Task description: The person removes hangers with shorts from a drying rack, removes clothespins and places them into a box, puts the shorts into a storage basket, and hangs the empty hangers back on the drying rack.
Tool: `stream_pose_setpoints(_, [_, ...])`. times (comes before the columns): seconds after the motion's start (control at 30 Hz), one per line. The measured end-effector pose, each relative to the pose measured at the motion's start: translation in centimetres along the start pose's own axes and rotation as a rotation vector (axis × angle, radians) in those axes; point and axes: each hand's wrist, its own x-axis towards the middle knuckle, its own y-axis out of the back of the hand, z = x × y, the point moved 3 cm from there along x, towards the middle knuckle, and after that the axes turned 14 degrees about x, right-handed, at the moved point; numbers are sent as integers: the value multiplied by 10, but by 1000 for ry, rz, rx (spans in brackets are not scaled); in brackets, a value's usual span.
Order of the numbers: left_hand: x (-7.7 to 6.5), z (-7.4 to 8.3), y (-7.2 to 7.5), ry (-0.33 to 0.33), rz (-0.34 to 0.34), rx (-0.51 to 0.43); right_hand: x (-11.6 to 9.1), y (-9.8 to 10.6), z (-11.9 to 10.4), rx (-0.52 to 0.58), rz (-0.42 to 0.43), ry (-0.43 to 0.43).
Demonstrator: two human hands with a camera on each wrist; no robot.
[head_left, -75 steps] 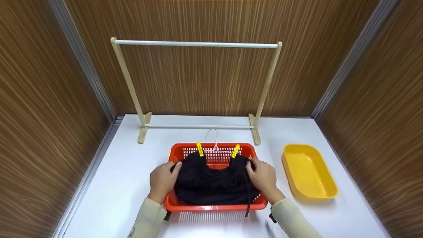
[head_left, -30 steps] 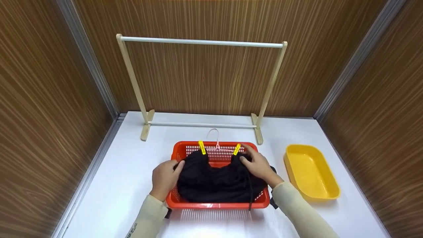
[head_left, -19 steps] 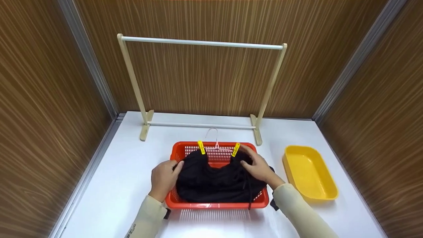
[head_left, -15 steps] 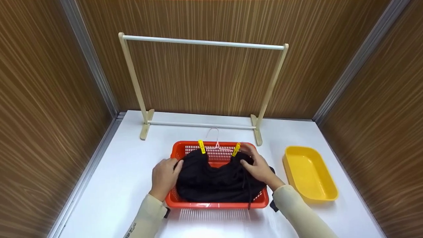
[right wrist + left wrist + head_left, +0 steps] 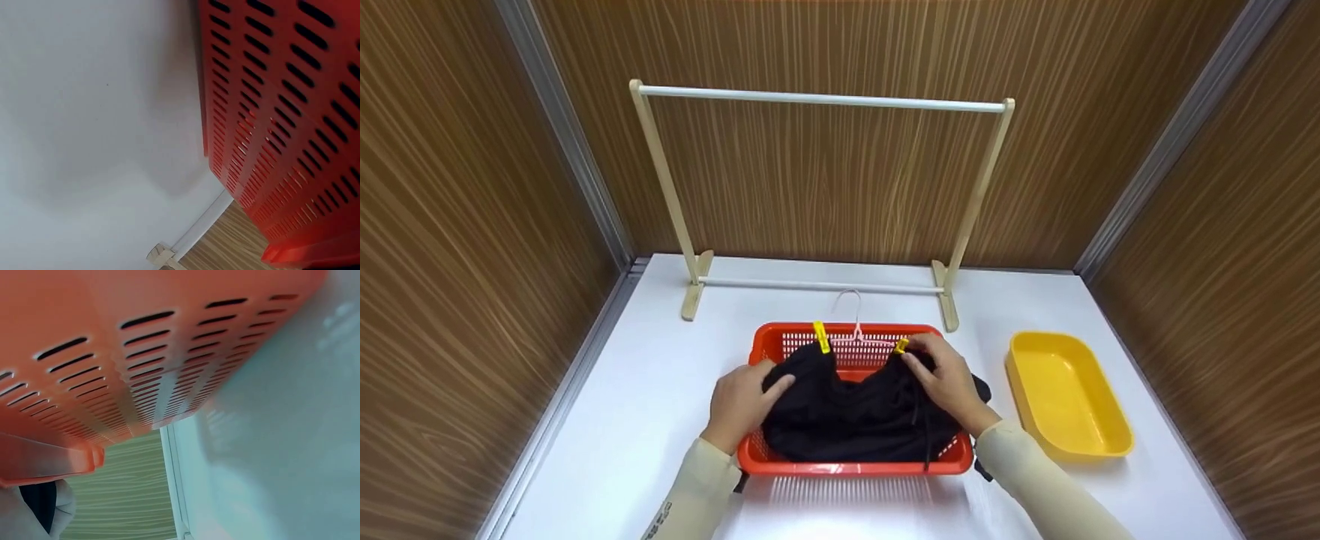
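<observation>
White tabletop [image 5: 660, 420], walled in by wood-grain panels. Wooden drying rack [image 5: 821, 101] stands along the far edge, its rail bare. Yellow tray [image 5: 1069, 397] near the right edge, well apart from the hands.

Red slotted basket [image 5: 851, 469] sits near the front edge, centre. Both wrist views show only its slotted outer wall and the white surface beside it.

Black garment [image 5: 847, 416] fills the basket in a loose heap. Judged soft, light and limp, no fragility; a cord trails over the basket's front rim and could snag. It is pegged to a thin pink hanger [image 5: 851, 315] lying at the basket's far rim. Best hold is probably the hanger itself, or the fabric just beneath each peg.

2 yellow pegs: left peg [image 5: 819, 337] clear of both hands, right peg [image 5: 900, 346] at the right hand's fingertips.

Left hand [image 5: 741, 401] rests on the garment's left shoulder, fingers relaxed, pressing. Right hand [image 5: 946, 382] has fingers curled, apparently pinching the right peg.
</observation>
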Motion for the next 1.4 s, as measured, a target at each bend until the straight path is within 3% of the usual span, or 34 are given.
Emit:
stream_pose_setpoints(0.1, [0,-2,1,8,26,-13,-1,-3,-1,-53,14,32])
stream_pose_setpoints(0.27, [0,-3,1,24,49,-33,-1,-4,-3,-105,10,-2])
stream_pose_setpoints(0.6, [-7,-2,-3,75,26,-49,-4,-5,-7,-156,-10,28])
stream_pose_setpoints(1.4, [-3,2,0,68,59,-35,-5,-4,-3,-134,29,-31])
